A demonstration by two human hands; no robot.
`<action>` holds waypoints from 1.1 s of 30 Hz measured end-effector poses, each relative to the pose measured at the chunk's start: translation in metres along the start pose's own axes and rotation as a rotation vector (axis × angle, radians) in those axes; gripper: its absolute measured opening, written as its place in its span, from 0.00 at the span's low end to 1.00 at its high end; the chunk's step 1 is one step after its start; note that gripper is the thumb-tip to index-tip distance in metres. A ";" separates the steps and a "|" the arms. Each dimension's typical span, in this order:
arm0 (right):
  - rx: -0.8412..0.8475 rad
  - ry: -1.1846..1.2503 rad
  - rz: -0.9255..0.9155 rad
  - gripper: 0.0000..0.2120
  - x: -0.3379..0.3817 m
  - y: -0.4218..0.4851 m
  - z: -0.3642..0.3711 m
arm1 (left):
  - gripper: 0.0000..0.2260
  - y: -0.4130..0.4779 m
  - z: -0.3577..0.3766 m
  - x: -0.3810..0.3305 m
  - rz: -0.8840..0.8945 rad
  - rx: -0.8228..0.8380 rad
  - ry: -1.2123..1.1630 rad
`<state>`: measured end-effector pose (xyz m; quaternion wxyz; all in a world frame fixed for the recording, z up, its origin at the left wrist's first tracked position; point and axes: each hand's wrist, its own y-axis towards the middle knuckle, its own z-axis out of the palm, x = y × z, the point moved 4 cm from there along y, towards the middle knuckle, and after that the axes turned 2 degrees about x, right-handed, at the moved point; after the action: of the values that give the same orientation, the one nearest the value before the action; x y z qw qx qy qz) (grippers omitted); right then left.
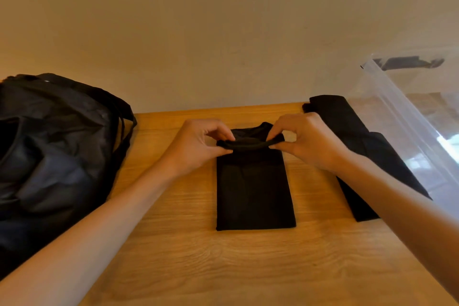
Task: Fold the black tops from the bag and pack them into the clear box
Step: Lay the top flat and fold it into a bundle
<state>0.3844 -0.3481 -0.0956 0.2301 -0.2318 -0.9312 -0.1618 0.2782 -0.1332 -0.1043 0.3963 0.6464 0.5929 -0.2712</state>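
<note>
centre of frame: black top (253,189), folded to a narrow strip, is laid flat on the tabletop (198,256). its upper edge is pinched and lifted a little by both hands: left hand (198,146) at the left corner, right hand (305,144) at the right, fingers curled on the cloth. second folded top (352,146) is laid right of it, beside the clear box (409,117); bag (54,146) at left. risks judged: if one corner is carried faster, the fold is skewed; tucked-in layers may be spilled, since only the edge is held.
</note>
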 end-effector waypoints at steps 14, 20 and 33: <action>0.056 -0.123 -0.061 0.22 0.021 -0.039 0.020 | 0.17 -0.032 0.006 0.011 0.136 0.021 0.261; -0.059 -0.028 0.271 0.22 -0.002 0.009 0.006 | 0.11 -0.010 0.014 0.009 -0.009 -0.038 0.251; 0.026 0.105 0.289 0.06 -0.024 0.025 0.010 | 0.30 0.008 0.038 0.035 0.023 0.334 0.543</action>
<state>0.4130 -0.3319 -0.1110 0.3023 -0.3518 -0.8768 -0.1265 0.2956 -0.1456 -0.1518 0.1147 0.7580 0.6170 -0.1778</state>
